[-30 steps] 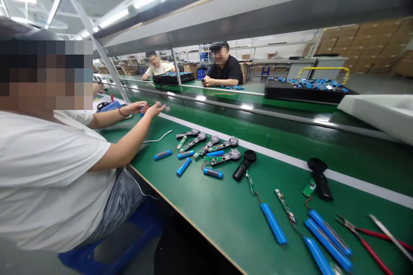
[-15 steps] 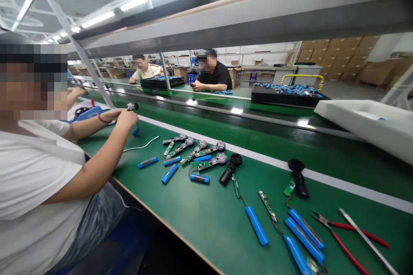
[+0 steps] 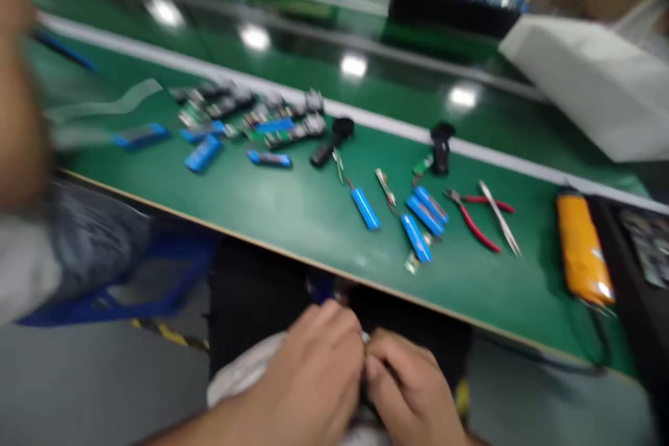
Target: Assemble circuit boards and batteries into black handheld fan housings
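Blue cylindrical cells lie loose on the green bench, some wired up, none visibly housed yet. Just off its front edge, left hand and right hand pinch together on a small part, mostly hidden.

Beyond the fingers of the two hands and to their right lie four blue cells, two black handles, one pliers, one tweezers and one orange pack; beyond and left, about five blurred blue cells.
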Motion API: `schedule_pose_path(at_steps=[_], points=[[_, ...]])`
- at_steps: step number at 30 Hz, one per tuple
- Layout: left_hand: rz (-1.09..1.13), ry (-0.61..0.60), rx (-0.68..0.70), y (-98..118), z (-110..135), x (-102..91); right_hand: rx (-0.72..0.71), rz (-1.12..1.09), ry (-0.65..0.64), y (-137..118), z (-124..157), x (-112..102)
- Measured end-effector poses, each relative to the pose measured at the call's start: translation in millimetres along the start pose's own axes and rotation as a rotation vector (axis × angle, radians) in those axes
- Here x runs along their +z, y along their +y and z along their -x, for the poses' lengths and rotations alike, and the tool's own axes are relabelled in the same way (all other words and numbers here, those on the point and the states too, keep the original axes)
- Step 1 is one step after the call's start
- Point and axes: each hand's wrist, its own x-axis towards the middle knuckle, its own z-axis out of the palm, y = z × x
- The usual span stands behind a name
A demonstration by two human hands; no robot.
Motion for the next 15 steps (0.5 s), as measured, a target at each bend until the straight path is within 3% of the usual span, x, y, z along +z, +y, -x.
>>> schedule_pose_path(at_steps=[3,8,12,15], points=[[0.193,-0.091,-0.019,10,8,2.4,-0.048,-0.103,0.019,4,3,0],[0.224,-0.159,-0.019,4,1,-10.3,-0.091,-0.153,0.043,-2,5,-1],[0.263,-0.148,0.021,1,-4,-14.1,-0.126,-0.168,0.059,-1,4,0],[0.244,-0.043,0.053,-1,-4,-5.8,-0.123,-0.17,0.075,0,3,3]])
